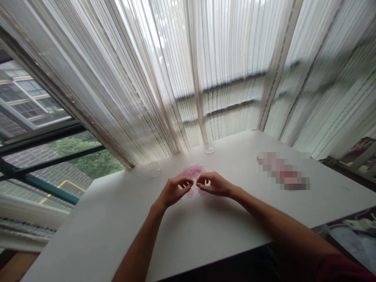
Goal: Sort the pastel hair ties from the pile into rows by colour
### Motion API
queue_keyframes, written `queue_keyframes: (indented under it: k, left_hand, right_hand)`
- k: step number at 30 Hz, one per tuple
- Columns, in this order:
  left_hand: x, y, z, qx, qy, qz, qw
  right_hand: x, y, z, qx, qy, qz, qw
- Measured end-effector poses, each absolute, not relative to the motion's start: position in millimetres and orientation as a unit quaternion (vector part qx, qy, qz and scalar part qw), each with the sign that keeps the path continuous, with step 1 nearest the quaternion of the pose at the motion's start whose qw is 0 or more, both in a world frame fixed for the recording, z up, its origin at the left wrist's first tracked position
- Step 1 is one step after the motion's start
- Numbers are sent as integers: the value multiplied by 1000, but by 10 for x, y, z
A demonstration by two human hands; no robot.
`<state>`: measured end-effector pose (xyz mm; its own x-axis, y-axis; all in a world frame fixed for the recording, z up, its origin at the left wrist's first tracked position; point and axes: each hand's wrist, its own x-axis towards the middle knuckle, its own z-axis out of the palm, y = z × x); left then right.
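Over the white table, my left hand (178, 188) has its thumb and fingers curled together in a pinch near their tips. My right hand (214, 183) faces it with a similar pinch, a small gap between thumb and forefinger behind the tips. The two sets of fingertips nearly meet. Whatever they hold, if anything, is too small to make out. Just beyond my hands lies a loose heap of small pink and white pieces (192, 171). Smaller pink clusters lie below the fingers, one of them (190, 193) between my hands and another (201, 191) partly under my right hand.
A small clear round dish (209, 149) stands at the table's back edge, and another clear container (155, 169) stands further left. A blurred-out pinkish object (283, 171) lies on the right of the white table (117, 223). Sheer striped curtains (229, 78) hang behind.
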<state>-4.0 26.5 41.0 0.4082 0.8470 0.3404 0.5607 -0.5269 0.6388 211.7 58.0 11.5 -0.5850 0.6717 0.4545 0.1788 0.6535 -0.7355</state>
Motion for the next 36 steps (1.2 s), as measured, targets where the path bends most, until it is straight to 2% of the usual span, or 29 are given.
queue_keyframes:
  k: [19,31,36]
  left_hand:
    - [-71,52,207,802,456,339,186]
    - [-139,10,244,793,472,340,183]
    - [-434,-65,359,788,503,313,166]
  right_hand:
    - [2067,506,85,-237,-852,293,363]
    - [2023,483,84,-236,-857,272,368]
    - [2011,475,85,-224,-858,280,368]
